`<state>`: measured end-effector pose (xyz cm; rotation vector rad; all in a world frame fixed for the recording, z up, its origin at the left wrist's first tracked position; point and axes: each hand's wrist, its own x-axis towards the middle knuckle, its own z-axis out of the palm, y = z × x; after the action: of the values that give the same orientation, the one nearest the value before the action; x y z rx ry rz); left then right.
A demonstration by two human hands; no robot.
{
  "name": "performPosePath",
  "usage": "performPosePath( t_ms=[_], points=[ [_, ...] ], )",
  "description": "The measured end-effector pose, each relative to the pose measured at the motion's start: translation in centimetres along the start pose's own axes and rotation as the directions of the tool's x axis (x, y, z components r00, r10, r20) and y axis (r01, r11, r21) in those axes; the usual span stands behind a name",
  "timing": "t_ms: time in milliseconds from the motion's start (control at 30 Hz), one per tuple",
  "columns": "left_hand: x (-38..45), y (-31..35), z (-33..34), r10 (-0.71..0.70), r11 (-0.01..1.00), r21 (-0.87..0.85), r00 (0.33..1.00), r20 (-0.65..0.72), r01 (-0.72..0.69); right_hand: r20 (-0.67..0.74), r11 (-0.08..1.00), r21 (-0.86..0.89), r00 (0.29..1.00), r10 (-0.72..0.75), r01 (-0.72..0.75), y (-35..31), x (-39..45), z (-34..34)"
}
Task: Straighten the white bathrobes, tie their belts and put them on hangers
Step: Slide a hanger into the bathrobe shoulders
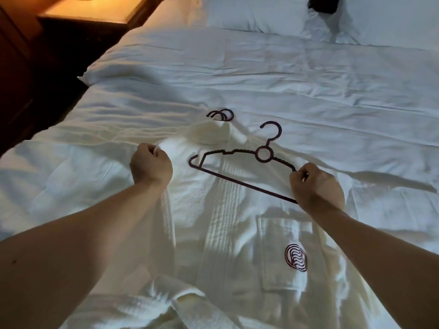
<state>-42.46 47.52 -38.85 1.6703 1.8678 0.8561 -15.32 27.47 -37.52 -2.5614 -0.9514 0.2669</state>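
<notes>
Fingers of right hand point(317, 186) curled on hanger point(242, 170), left hand point(150, 166) pinching bathrobe point(213, 222) shoulder mid-frame; belt looks tied lower left, hanging not yet done.

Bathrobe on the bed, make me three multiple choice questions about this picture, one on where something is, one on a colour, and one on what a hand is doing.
1. Where is the embroidered logo?
A. on the chest pocket
B. on the collar
C. on a pillow

2. What colour is the hanger?
A. white
B. dark purple
C. yellow

3. What is the right hand doing?
A. lying flat and empty
B. tying a belt
C. gripping one end of the hanger

Answers: 1 A, the logo sits on the pocket of the bathrobe. 2 B, it shows dark against the white cloth. 3 C, its fingers curl round the hanger's end, while the left hand grips the robe's shoulder.
</notes>
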Motion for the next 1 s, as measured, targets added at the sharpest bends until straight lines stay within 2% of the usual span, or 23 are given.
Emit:
performPosePath(
  t_ms=[67,133,200,233,300,367,433,467,533,600,633,667,700,767,833,900,1000],
  points=[
    [-0.3,-0.1,0.6,0.158,0.987,0.011,0.985,0.074,-0.159,0.027,1.0,0.013,1.0,-0.01,0.009,-0.6,0.0,0.5],
    [-0.9,-0.2,1.3,0.316,0.947,0.002,0.934,0.167,-0.321,0.067,0.998,0.057,0.997,-0.046,0.042,-2.2,0.1,1.4],
    [-1.4,-0.1,1.6,0.396,0.911,0.009,0.88,0.261,-0.412,0.117,0.984,0.149,0.986,-0.119,0.101,-5.0,0.3,2.5],
    [-1.6,-0.2,1.7,0.444,0.873,0.065,0.842,0.307,-0.484,0.144,0.971,0.192,0.975,-0.171,0.142,-6.5,0.4,3.1],
    [-1.5,-0.7,1.6,0.568,0.674,0.233,0.694,0.442,-0.701,0.211,0.949,0.259,0.948,-0.237,0.179,-9.5,1.1,4.3],
    [-1.3,-1.2,1.5,0.626,0.487,0.244,0.53,0.572,-0.839,0.301,0.929,0.344,0.921,-0.246,0.135,-11.3,2.0,5.1],
    [-1.0,-1.5,1.5,0.661,0.398,0.219,0.444,0.605,-0.891,0.415,0.897,0.441,0.88,-0.23,0.027,-11.8,2.9,5.2],
    [-0.9,-1.7,1.4,0.674,0.379,0.224,0.434,0.598,-0.898,0.467,0.884,0.467,0.85,-0.241,-0.006,-11.7,3.2,5.3],
    [-0.6,-2.0,1.2,0.68,0.389,0.242,0.454,0.576,-0.889,0.543,0.893,0.45,0.786,-0.295,0.024,-11.3,3.9,5.4],
    [-0.5,-2.4,1.0,0.694,0.391,0.247,0.461,0.554,-0.886,0.605,0.938,0.291,0.724,-0.331,0.186,-11.1,4.7,5.6],
    [-0.5,-2.6,1.0,0.707,0.391,0.243,0.458,0.538,-0.888,0.633,0.936,0.144,0.697,-0.336,0.32,-11.2,5.1,5.7],
    [-0.6,-2.9,1.0,0.718,0.399,0.234,0.461,0.522,-0.886,0.647,0.874,-0.019,0.673,-0.359,0.485,-11.4,5.4,5.5],
    [-0.7,-3.2,1.0,0.726,0.411,0.227,0.468,0.503,-0.883,0.648,0.755,-0.161,0.645,-0.405,0.635,-11.8,5.7,5.2],
    [-0.9,-3.8,1.2,0.736,0.445,0.216,0.492,0.464,-0.869,0.636,0.549,-0.315,0.602,-0.483,0.774,-11.9,6.1,4.5],
    [-1.1,-4.2,1.4,0.752,0.454,0.217,0.503,0.427,-0.864,0.594,0.551,-0.324,0.618,-0.515,0.769,-10.9,6.1,4.0],
    [-1.2,-4.3,1.6,0.761,0.462,0.215,0.509,0.402,-0.861,0.471,0.587,-0.283,0.643,-0.604,0.759,-8.5,5.5,4.1],
    [-1.3,-4.3,1.7,0.753,0.497,0.217,0.542,0.373,-0.84,0.26,0.53,-0.265,0.589,-0.765,0.806,-4.7,4.7,4.1]
  ],
)
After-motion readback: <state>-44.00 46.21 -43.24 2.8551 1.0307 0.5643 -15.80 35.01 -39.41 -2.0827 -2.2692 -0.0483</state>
